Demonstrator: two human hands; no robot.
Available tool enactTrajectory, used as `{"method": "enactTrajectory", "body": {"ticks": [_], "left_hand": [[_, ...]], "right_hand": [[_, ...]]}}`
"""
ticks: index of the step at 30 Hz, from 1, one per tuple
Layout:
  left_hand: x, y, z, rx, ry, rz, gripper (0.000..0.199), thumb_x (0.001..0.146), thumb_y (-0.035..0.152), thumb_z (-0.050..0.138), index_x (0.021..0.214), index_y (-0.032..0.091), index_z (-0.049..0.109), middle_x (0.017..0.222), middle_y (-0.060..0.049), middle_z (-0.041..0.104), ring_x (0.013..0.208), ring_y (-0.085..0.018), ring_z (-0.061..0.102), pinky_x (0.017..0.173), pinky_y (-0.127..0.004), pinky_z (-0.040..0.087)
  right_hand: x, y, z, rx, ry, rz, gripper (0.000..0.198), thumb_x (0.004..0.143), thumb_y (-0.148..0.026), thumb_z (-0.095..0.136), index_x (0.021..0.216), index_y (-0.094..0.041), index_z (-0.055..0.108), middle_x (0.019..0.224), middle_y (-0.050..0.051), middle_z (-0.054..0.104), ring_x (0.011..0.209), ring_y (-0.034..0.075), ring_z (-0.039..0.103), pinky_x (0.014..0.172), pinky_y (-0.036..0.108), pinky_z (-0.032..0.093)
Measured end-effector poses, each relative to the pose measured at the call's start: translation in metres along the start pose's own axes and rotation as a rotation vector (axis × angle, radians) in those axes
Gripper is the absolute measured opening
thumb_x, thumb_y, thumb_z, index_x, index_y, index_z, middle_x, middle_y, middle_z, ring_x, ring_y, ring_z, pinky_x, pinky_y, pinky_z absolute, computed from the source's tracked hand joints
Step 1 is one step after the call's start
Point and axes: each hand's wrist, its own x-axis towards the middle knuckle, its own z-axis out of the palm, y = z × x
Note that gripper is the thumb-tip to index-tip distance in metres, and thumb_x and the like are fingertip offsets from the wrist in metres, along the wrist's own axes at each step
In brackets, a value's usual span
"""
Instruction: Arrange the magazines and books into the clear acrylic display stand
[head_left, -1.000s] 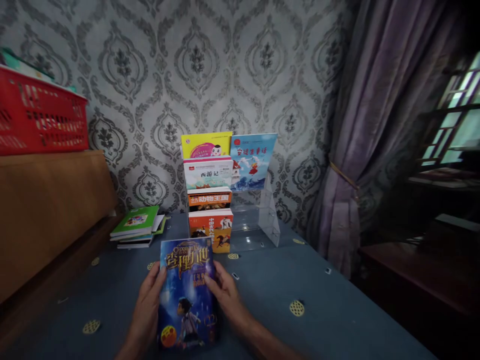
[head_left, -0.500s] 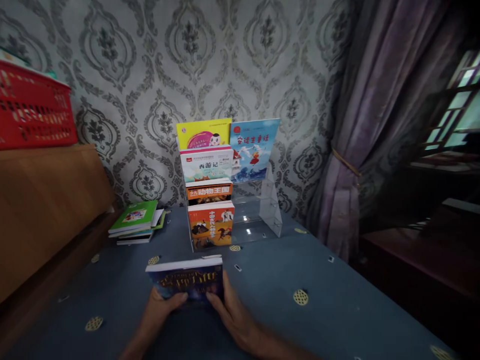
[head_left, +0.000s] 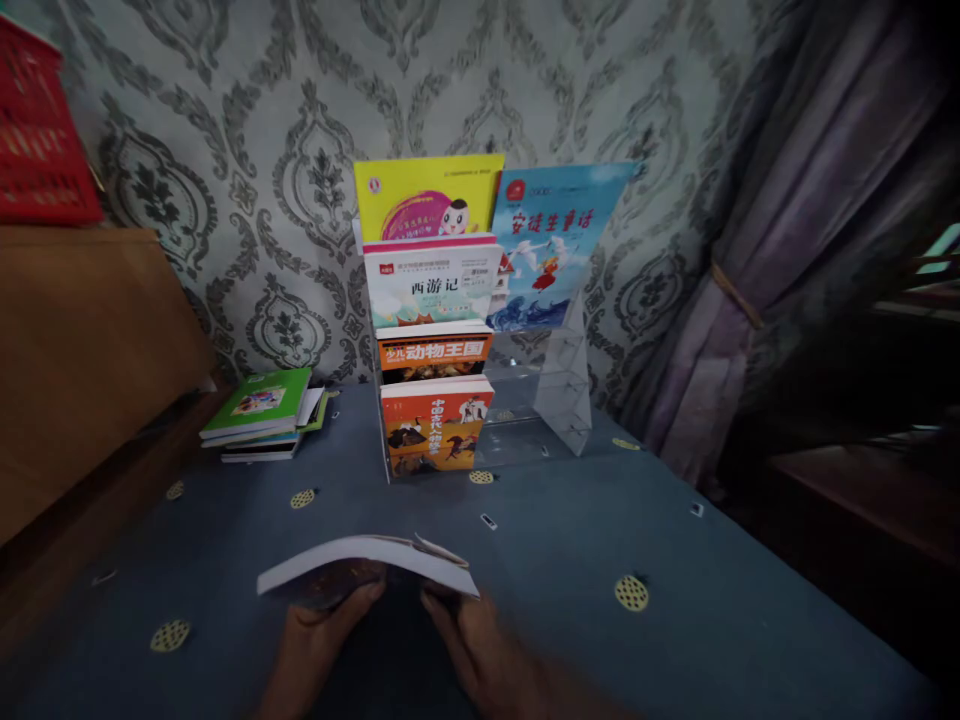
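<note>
A dark-covered book is held low over the near part of the table, bowed so that its pale page edge arches upward. My left hand grips its left side, thumb against the cover. On the right side my right hand is closed on it in the same way. Most of the cover is turned from view. Beyond it stands a clear tiered book rack. Its left column carries a yellow book, a white book, a black-and-orange book and an orange book; a blue book leans at upper right.
A stack of books with a green one on top lies left of the rack. At far left, a red basket sits on a wooden piece of furniture. A tied curtain hangs at right; patterned wallpaper is behind.
The book has gone from flat with its title visible to bowed, with the cover tilted away. Both hands keep their hold. The view has shifted, and the rack looks larger.
</note>
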Motion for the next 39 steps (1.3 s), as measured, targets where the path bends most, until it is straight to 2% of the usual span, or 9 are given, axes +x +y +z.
{"method": "enactTrajectory", "body": {"ticks": [6, 11, 14, 18, 21, 27, 30, 35, 39], "left_hand": [[0.012, -0.011, -0.02, 0.144, -0.08, -0.038, 0.038, 0.054, 0.053, 0.088, 0.078, 0.025, 0.081, 0.085, -0.006, 0.081, 0.093, -0.036, 0.074, 0.084, -0.044, 0.064], [0.021, -0.006, -0.029, 0.214, -0.181, 0.023, 0.041, 0.061, 0.048, 0.087, 0.093, 0.024, 0.082, 0.103, -0.007, 0.08, 0.106, -0.035, 0.072, 0.097, -0.043, 0.059], [0.024, 0.001, -0.029, 0.21, -0.264, 0.075, 0.062, 0.062, 0.045, 0.086, 0.119, 0.024, 0.074, 0.108, -0.007, 0.078, 0.104, -0.033, 0.072, 0.096, -0.042, 0.058], [0.025, 0.005, -0.029, 0.215, -0.193, 0.131, 0.085, 0.061, 0.048, 0.084, 0.138, 0.022, 0.06, 0.117, -0.01, 0.074, 0.11, -0.035, 0.068, 0.093, -0.041, 0.058], [0.024, 0.002, -0.031, 0.241, -0.18, 0.151, 0.08, 0.062, 0.051, 0.082, 0.133, 0.022, 0.06, 0.118, -0.011, 0.071, 0.112, -0.035, 0.066, 0.094, -0.04, 0.056], [0.029, -0.002, -0.038, 0.294, -0.269, 0.187, 0.06, 0.067, 0.049, 0.076, 0.118, 0.022, 0.057, 0.101, -0.009, 0.071, 0.095, -0.028, 0.07, 0.08, -0.035, 0.056], [0.029, -0.001, -0.04, 0.398, -0.22, 0.208, 0.055, 0.065, 0.047, 0.076, 0.11, 0.022, 0.058, 0.093, -0.007, 0.07, 0.081, -0.024, 0.068, 0.072, -0.033, 0.055], [0.028, -0.003, -0.035, 0.404, -0.086, 0.319, 0.048, 0.066, 0.047, 0.075, 0.105, 0.025, 0.059, 0.093, -0.006, 0.07, 0.086, -0.026, 0.068, 0.072, -0.034, 0.056], [0.029, -0.005, -0.027, 0.467, 0.009, 0.356, 0.041, 0.071, 0.051, 0.072, 0.096, 0.025, 0.053, 0.077, -0.003, 0.069, 0.067, -0.024, 0.066, 0.059, -0.033, 0.052]], "right_hand": [[-0.006, -0.003, -0.012, 0.054, -0.101, 0.018, 0.042, 0.101, -0.021, 0.044, 0.143, -0.027, 0.047, 0.134, 0.008, 0.066, 0.124, 0.024, 0.064, 0.107, 0.039, 0.054], [-0.003, -0.009, -0.021, -0.004, -0.11, -0.007, 0.041, 0.101, -0.023, 0.046, 0.141, -0.024, 0.048, 0.134, 0.01, 0.064, 0.126, 0.024, 0.061, 0.111, 0.043, 0.051], [0.004, -0.012, -0.024, -0.056, -0.075, -0.087, 0.039, 0.102, -0.029, 0.043, 0.14, -0.019, 0.048, 0.132, 0.014, 0.064, 0.126, 0.026, 0.059, 0.114, 0.048, 0.046], [0.011, -0.019, -0.031, -0.083, -0.069, -0.067, 0.039, 0.102, -0.028, 0.038, 0.137, -0.018, 0.05, 0.125, 0.015, 0.065, 0.12, 0.028, 0.06, 0.107, 0.047, 0.05], [0.013, -0.02, -0.033, -0.075, -0.054, -0.057, 0.037, 0.099, -0.024, 0.04, 0.134, -0.019, 0.052, 0.119, 0.014, 0.066, 0.114, 0.028, 0.063, 0.101, 0.044, 0.054], [0.013, -0.01, -0.034, -0.049, -0.036, -0.138, 0.041, 0.091, -0.014, 0.046, 0.132, -0.018, 0.049, 0.113, 0.013, 0.066, 0.106, 0.025, 0.064, 0.095, 0.041, 0.057], [0.014, -0.007, -0.035, -0.05, -0.029, -0.165, 0.043, 0.091, -0.013, 0.045, 0.134, -0.016, 0.047, 0.117, 0.014, 0.065, 0.109, 0.025, 0.063, 0.098, 0.042, 0.056], [0.017, -0.008, -0.034, -0.063, -0.002, -0.156, 0.039, 0.097, -0.016, 0.042, 0.136, -0.018, 0.047, 0.118, 0.014, 0.066, 0.109, 0.024, 0.064, 0.097, 0.04, 0.055], [0.021, -0.01, -0.036, -0.034, 0.009, -0.13, 0.032, 0.103, -0.02, 0.038, 0.133, -0.021, 0.049, 0.113, 0.011, 0.068, 0.103, 0.022, 0.066, 0.093, 0.037, 0.056]]}}
